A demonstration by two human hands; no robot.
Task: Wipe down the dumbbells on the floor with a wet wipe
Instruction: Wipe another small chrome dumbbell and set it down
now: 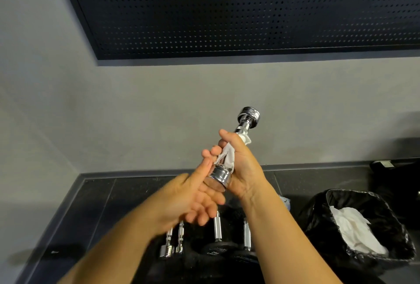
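A small chrome dumbbell (247,116) is held up in the air, tilted up and to the right. My right hand (238,161) is wrapped around its handle with a white wet wipe (226,158) pressed between palm and bar. My left hand (193,199) is open, its fingers spread, with the fingertips touching the dumbbell's lower chrome end (219,175). Below on the dark floor lie several more dumbbells: two small chrome ones (168,244) and two with black weights and chrome handles (217,236), partly hidden by my arms.
A black-lined waste bin (322,215) holding used white wipes (356,231) stands on the floor at the right. A grey wall rises behind, with a dark perforated panel (227,11) above. A dark object (391,168) sits at the far right.
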